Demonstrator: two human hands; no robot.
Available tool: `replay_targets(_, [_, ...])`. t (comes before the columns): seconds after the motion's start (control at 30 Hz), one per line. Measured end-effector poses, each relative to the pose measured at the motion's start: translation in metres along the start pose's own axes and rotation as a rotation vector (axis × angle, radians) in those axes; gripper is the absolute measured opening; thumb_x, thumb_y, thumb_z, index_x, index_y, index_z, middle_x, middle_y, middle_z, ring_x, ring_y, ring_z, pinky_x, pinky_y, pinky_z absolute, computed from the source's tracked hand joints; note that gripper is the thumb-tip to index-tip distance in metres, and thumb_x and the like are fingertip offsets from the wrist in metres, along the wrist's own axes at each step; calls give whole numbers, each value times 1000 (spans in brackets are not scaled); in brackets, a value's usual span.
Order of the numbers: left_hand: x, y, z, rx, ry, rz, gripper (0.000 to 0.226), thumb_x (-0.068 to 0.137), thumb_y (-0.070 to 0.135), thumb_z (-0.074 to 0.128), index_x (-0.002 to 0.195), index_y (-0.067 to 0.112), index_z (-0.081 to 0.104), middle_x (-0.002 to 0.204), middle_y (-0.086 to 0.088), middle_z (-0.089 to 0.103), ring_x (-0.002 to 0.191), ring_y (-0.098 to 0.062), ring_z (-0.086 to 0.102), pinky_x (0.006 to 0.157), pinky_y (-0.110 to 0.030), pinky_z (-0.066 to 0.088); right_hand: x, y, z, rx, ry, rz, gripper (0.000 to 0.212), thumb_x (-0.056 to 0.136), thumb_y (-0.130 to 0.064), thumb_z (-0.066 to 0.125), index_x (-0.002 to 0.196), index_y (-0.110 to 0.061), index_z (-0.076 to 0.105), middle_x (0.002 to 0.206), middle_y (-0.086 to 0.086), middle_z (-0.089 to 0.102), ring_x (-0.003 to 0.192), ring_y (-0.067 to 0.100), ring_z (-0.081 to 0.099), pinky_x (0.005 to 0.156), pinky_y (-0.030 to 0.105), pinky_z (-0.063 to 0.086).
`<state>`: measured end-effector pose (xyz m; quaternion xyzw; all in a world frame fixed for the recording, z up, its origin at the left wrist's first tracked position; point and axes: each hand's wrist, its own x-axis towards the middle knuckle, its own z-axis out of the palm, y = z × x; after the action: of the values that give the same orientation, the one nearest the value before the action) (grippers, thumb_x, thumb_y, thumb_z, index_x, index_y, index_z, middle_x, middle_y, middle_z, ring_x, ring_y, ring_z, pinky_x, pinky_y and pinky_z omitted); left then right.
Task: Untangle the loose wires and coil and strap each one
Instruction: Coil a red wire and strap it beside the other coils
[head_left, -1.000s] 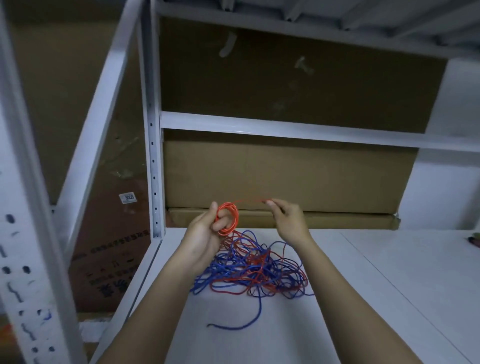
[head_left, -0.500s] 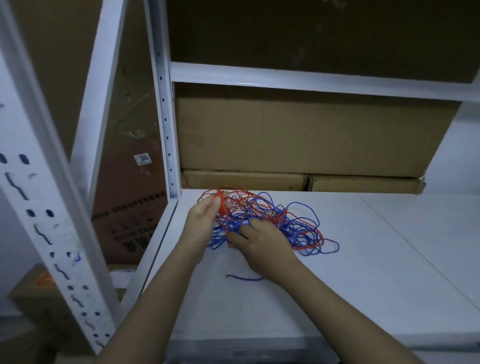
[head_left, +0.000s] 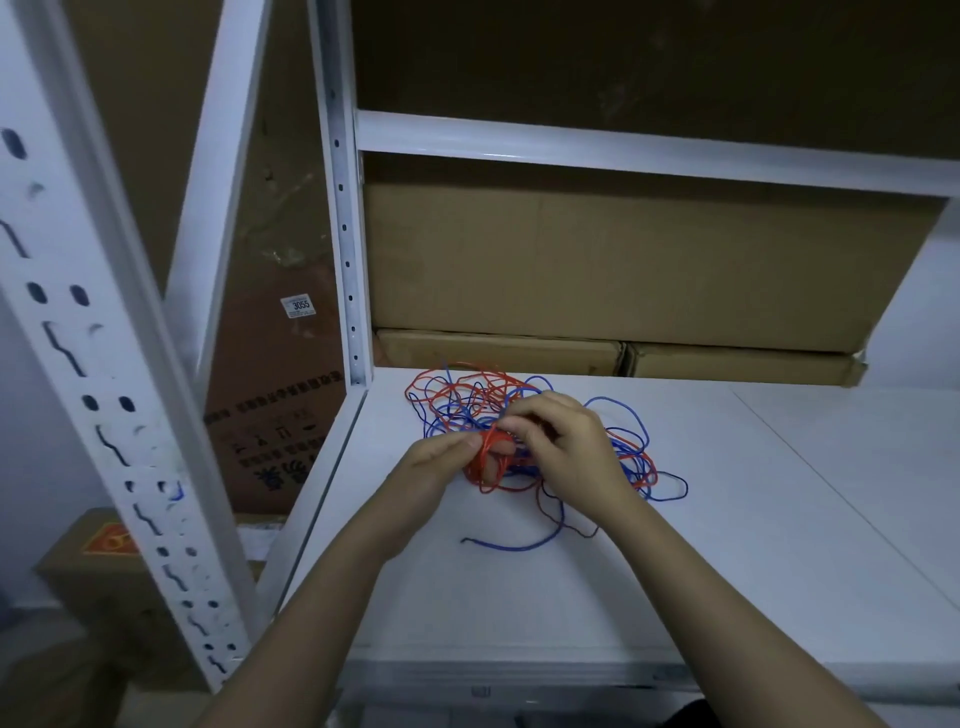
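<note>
Change: both hands have come together low over the tangle; half a second back the right hand lay flatter on the wires and the red coil sat further back by the left thumb.
Head view, left hand (head_left: 436, 462): thumb and fingers pinch a small red coil (head_left: 488, 465), held just above the shelf.
Head view, right hand (head_left: 566, 447): fingers curled in, pinching red wire right at the coil, knuckles over the heap.
Wires: a loose red and blue tangle (head_left: 467, 400) lies on the white shelf (head_left: 727, 519), spreading behind and to the right of the hands; one blue end (head_left: 511, 546) trails out toward the front.
Boxes: a large cardboard box (head_left: 623, 270) stands at the back of the shelf on two flat cartons (head_left: 498, 351); all closed, contents unseen.
Left of the rack: a brown carton with a "3055" label (head_left: 297, 305) behind the white upright (head_left: 343, 234).
</note>
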<state>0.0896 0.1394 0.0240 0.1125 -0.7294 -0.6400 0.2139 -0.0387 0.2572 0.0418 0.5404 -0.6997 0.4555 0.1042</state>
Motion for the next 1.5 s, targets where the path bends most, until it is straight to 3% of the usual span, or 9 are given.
replay_targets(0.17, [-4, 7, -2, -149, -38, 80, 37, 92, 30, 45, 65, 19, 68, 77, -6, 59, 78, -13, 57, 80, -24, 44, -3, 2, 12, 274, -24, 201, 18, 95, -10, 56, 94, -20, 70, 88, -7, 68, 84, 1, 61, 78, 16, 46])
replay_targets(0.37, [4, 12, -1, -475, 197, 65, 27, 100, 19, 40, 91, 5, 61, 64, 5, 59, 67, -6, 64, 64, -17, 53, -23, 6, 32, 215, -123, 284, 21, 98, -16, 50, 85, -20, 67, 62, -6, 56, 59, 7, 51, 65, 28, 44])
replay_targets(0.6, [14, 14, 3, -420, 474, 6, 27, 100, 19, 47, 88, 14, 71, 71, 9, 72, 66, 4, 66, 55, -6, 46, -42, 1, 37, -369, -251, -147, 27, 100, -25, 40, 108, -11, 61, 98, 9, 68, 90, 30, 60, 68, 35, 43])
replay_targets(0.83, [20, 19, 11, -290, 607, 67, 27, 99, 19, 49, 82, 18, 69, 64, 16, 71, 61, 12, 63, 47, 0, 40, -44, -2, 27, -391, -255, -226, 30, 100, -24, 41, 120, -13, 60, 107, 8, 69, 96, 30, 62, 72, 37, 45])
replay_targets(0.93, [22, 17, 14, -135, 566, 81, 33, 99, 21, 51, 73, 19, 71, 73, 11, 72, 69, 8, 65, 57, -4, 46, -43, -1, 21, -376, -191, -251, 23, 98, -23, 47, 105, -12, 66, 97, 6, 71, 87, 30, 64, 66, 37, 49])
replay_targets(1.07, [21, 8, 20, 109, 406, 83, 30, 98, 24, 53, 75, 27, 72, 85, 1, 73, 93, -22, 66, 89, -33, 51, -41, -5, 14, -274, -111, -246, 19, 95, -20, 55, 98, -11, 70, 92, 5, 72, 81, 27, 67, 63, 36, 54])
replay_targets(1.2, [15, 5, 22, 369, 270, 114, 26, 98, 25, 52, 89, 15, 74, 85, -4, 73, 91, -18, 66, 99, -49, 43, -35, -2, 3, -212, 34, -213, 19, 92, -16, 57, 102, -10, 72, 90, 4, 71, 79, 23, 66, 67, 33, 53])
replay_targets(1.3, [7, 4, 22, 477, 186, 128, 32, 100, 23, 48, 77, 17, 70, 69, 11, 66, 76, 2, 61, 102, -46, 38, -27, 2, -3, -242, 124, -233, 14, 90, -12, 59, 93, -11, 73, 84, 1, 69, 76, 18, 61, 71, 27, 47])
replay_targets(1.5, [-4, 8, 12, 248, 68, 73, 47, 103, 22, 37, 63, 9, 56, 67, 1, 57, 66, -8, 51, 77, -25, 42, -11, 14, 2, -20, 113, -15, 6, 86, -15, 68, 85, -15, 73, 82, -6, 68, 78, 6, 58, 72, 20, 45])
